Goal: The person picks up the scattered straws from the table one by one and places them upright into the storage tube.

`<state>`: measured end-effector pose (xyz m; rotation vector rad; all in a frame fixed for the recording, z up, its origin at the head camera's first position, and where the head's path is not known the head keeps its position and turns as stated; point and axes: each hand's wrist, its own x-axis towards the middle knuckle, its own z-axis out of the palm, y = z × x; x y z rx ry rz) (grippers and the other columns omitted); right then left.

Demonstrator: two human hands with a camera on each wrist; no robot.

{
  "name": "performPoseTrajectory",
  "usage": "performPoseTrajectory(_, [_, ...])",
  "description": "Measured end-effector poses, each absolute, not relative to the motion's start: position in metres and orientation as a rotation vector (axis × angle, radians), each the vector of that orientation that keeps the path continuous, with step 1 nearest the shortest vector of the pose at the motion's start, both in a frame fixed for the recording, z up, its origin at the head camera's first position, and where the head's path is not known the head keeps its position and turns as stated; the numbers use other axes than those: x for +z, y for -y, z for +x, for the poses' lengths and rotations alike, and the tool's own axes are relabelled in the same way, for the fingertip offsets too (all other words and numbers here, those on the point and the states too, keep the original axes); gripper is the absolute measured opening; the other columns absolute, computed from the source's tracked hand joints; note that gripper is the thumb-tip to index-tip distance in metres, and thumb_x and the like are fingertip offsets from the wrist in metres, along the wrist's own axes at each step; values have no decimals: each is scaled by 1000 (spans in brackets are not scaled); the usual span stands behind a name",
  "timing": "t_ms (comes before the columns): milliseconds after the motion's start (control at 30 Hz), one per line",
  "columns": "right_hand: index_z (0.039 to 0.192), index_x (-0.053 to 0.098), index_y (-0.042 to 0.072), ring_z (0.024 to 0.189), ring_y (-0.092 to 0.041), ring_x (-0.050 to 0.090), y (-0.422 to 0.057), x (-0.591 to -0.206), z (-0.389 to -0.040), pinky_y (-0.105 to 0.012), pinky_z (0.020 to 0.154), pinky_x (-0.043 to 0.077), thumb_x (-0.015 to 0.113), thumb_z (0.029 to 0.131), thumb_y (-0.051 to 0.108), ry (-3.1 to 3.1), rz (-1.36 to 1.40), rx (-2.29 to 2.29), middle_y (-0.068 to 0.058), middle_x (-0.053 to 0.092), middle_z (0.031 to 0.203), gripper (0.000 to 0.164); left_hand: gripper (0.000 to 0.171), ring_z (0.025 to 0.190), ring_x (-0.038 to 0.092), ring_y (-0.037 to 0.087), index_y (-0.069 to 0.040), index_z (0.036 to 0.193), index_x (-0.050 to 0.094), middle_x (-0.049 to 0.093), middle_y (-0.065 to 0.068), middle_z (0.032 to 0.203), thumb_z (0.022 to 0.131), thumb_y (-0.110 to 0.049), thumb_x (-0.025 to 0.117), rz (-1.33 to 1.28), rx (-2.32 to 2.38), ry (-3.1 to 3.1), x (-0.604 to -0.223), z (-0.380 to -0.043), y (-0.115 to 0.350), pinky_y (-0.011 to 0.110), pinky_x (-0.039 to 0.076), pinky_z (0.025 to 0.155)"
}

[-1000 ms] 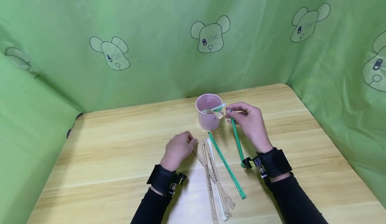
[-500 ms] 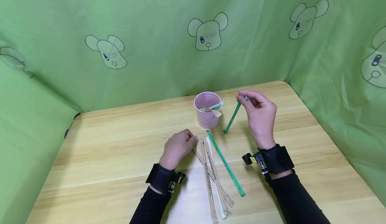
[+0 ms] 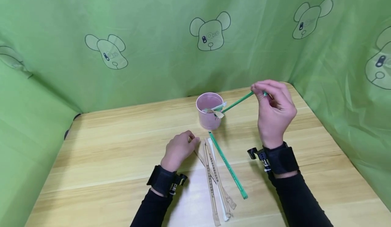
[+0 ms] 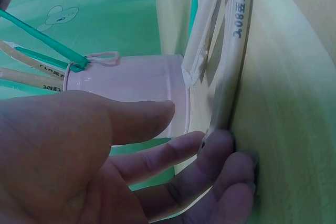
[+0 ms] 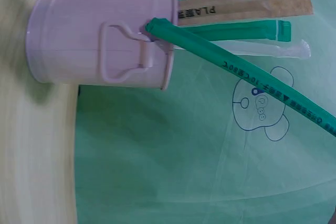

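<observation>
In the head view my right hand point(image 3: 273, 108) pinches a green wrapped straw point(image 3: 238, 102) by its upper end, right of the cup. The straw slants down left, its lower tip by the rim and handle of a pale pink cup point(image 3: 209, 120); whether it touches, I cannot tell. Several wrapped straws lean in the cup, among them a brown one point(image 5: 252, 3), a green one point(image 5: 252, 31) and a white one point(image 5: 262, 50). My left hand point(image 4: 79, 145) rests on the table, thumb apart from loosely bent fingers, a fingertip at the end of a brown-wrapped straw point(image 4: 231, 66).
On the wooden table point(image 3: 107, 152) in front of the cup lie several brown-wrapped straws point(image 3: 210, 182), a white one point(image 3: 212, 147) and another green straw point(image 3: 229, 166). A green curtain point(image 3: 152, 67) with bear-head prints hangs behind the table and along its sides.
My right hand has moved up and to the right with the green straw. The straw has swung, so its lower end points left at the cup. My left hand stays in place.
</observation>
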<state>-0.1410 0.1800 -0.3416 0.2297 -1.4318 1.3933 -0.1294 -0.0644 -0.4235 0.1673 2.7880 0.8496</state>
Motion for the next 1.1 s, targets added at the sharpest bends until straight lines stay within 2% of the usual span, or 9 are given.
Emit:
performPoseTrajectory(233, [88,79,-9,79,-12,60,-177,-337,-147,-16,60,35,82,85,-14,1376,180,1339,-14,73,96,7,27,63,54,19,-8,107,72,59,0,74,107,-33,64,183,837,-2782,-425,-129,64,33,43,57])
performPoseTrajectory(500, [88,76,-12,81,-16,70,-181,-326,-150,-14,61,41,82,86,-12,1272,145,1355,-13,72,96,6,25,65,55,19,-8,106,71,60,0,76,108,-32,64,184,834,-2789,-425,-128,60,35,44,58])
performPoseTrajectory(533, [88,76,-13,81,-18,70,-181,-325,-150,-15,63,45,83,86,-12,1256,147,1365,-14,71,96,7,25,65,55,19,-8,106,71,60,0,76,108,-32,64,185,833,-2793,-424,-128,61,35,43,58])
performPoseTrajectory(600, [88,75,-14,80,-20,71,-181,-323,-150,-18,68,53,82,87,-12,1221,159,1397,-16,69,96,8,24,63,53,19,-8,107,71,59,0,75,108,-32,64,182,829,-2798,-423,-128,61,34,42,57])
performPoseTrajectory(733, [90,72,-18,80,-27,72,-182,-318,-150,-33,79,62,80,88,-13,1153,189,1463,-21,66,97,9,24,60,50,19,-9,108,71,56,0,71,108,-31,63,186,827,-2802,-420,-126,59,33,39,55])
performPoseTrajectory(833, [89,73,-16,80,-23,71,-180,-321,-151,-25,74,60,80,87,-14,1189,181,1443,-18,67,97,8,23,59,49,19,-9,106,71,56,0,71,108,-31,64,188,822,-2805,-418,-125,57,33,38,55])
performPoseTrajectory(900, [89,75,-13,78,-17,67,-177,-326,-152,-18,67,53,81,87,-13,1266,182,1397,-15,70,98,6,23,60,51,19,-8,106,71,57,1,72,108,-30,64,195,818,-2805,-419,-124,55,33,39,55])
performPoseTrajectory(1000, [90,78,-9,79,-11,63,-172,-334,-154,-15,62,44,80,86,-14,1389,236,1329,-14,73,99,7,24,63,53,19,-8,105,72,59,0,75,108,-31,64,217,811,-2804,-420,-123,54,33,41,56])
performPoseTrajectory(1100, [91,79,-8,86,-14,66,-169,-342,-157,-17,70,50,78,86,-18,1476,364,1318,-16,75,101,12,25,64,55,19,-8,106,72,60,0,77,108,-31,64,233,809,-2805,-422,-122,52,34,42,57])
